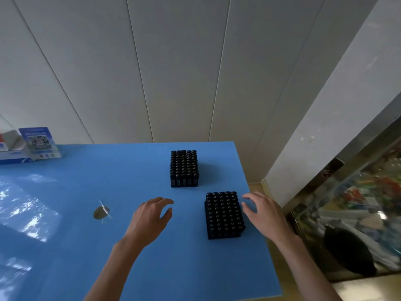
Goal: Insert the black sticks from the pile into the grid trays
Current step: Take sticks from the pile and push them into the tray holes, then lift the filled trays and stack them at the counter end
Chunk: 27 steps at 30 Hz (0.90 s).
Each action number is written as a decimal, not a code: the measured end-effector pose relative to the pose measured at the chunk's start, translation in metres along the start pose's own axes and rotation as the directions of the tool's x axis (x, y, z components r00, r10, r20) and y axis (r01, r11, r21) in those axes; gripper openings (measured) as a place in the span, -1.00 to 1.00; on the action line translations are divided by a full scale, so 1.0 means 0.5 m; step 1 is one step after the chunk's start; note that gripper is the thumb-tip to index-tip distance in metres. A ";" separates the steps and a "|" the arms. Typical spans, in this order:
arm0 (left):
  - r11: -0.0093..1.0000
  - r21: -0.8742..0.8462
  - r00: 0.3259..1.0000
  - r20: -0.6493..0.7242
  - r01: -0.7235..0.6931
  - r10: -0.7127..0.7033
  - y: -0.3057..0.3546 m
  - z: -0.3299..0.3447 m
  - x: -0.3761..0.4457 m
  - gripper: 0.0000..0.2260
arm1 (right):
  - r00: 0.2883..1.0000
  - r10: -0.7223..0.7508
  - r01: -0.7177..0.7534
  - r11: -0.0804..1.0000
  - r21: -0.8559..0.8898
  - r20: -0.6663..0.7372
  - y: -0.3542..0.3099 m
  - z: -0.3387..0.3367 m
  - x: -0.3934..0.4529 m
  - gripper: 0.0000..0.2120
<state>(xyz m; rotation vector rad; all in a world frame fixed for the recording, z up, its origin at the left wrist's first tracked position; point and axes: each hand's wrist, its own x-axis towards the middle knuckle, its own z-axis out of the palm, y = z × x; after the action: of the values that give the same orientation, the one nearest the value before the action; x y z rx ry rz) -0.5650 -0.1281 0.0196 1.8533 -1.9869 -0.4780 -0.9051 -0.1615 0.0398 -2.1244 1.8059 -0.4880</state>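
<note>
Two black grid trays packed with upright black sticks stand on the blue table (108,187). The near tray (224,215) sits close to the table's right edge; the far tray (184,168) stands behind it and to the left. My left hand (152,218) hovers to the left of the near tray, fingers loosely spread, holding nothing. My right hand (263,211) hovers just right of the near tray, fingers relaxed and apart from it. No loose pile of sticks shows in this view.
A small brownish object (101,212) lies on the table left of my left hand. A blue QR-code stand (39,142) and boxes sit at the far left. The table's right edge drops to a glass case (351,213) full of goods.
</note>
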 end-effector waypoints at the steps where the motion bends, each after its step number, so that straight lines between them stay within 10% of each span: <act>1: 1.000 0.003 1.000 0.006 0.013 -0.013 0.013 0.011 -0.006 -0.74 | 1.000 0.004 -0.004 1.000 0.004 0.011 0.016 -0.002 -0.006 -0.75; 13: 0.976 0.094 0.964 0.163 0.195 -0.209 0.095 0.144 -0.047 -0.67 | 0.960 -0.065 0.062 0.998 0.019 0.274 0.152 0.053 -0.014 -0.63; 21: 0.980 0.108 0.889 0.413 0.167 -0.197 0.103 0.206 0.013 0.13 | 0.856 -0.117 0.169 0.984 -0.058 0.504 0.173 0.106 0.029 0.15; 27: 0.980 0.184 0.872 0.462 0.083 -0.160 0.098 0.233 0.064 0.38 | 0.843 -0.173 0.218 0.976 -0.028 0.509 0.195 0.145 0.055 0.43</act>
<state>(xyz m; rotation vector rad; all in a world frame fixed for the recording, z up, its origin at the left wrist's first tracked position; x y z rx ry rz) -0.6668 -0.1576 -0.0564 2.1259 -2.2770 -0.9146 -0.9548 -0.2031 -0.0667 -2.2339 1.3404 0.1104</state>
